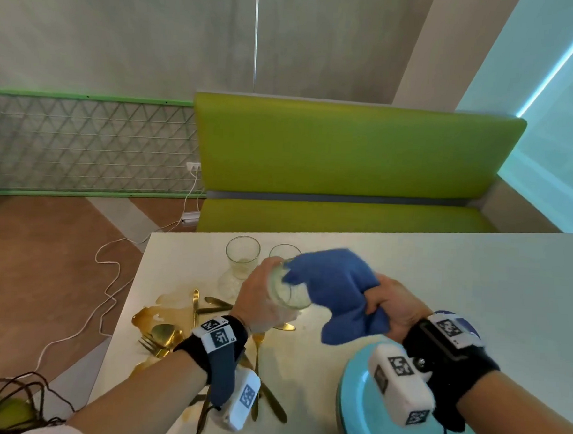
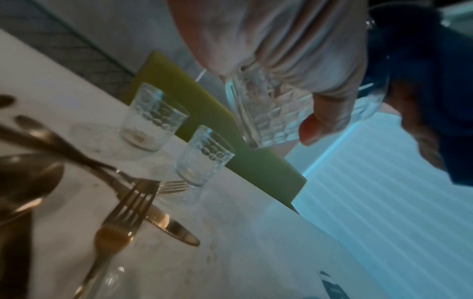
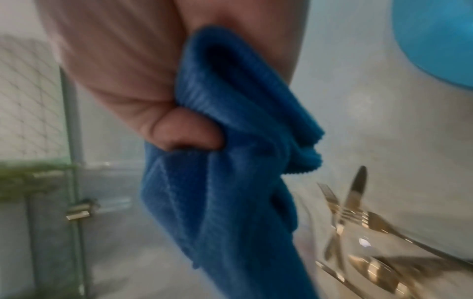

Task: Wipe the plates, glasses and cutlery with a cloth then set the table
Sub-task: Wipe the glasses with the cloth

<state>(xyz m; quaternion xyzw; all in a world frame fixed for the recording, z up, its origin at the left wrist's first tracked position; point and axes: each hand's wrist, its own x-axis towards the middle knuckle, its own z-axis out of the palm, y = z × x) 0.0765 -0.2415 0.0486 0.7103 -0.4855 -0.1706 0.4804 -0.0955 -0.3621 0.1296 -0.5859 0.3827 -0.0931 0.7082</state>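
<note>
- The glass (image 1: 286, 288) could slip and drop onto the gold cutlery (image 1: 186, 331) below; I'd blame the tilted hold and the cloth's push against its rim.
- The left hand (image 1: 260, 301) has its fingers curled tight round that glass, held above the table (image 1: 441, 274), mouth turned toward 3 o'clock.
- The right hand (image 1: 393, 308) is bunched shut on the blue cloth (image 1: 338, 286), whose free end meets the glass mouth.
- Two more glasses (image 1: 242, 257) stand at 12 o'clock of the held one; a turquoise plate (image 1: 355, 406) sits at 5 o'clock.
</note>
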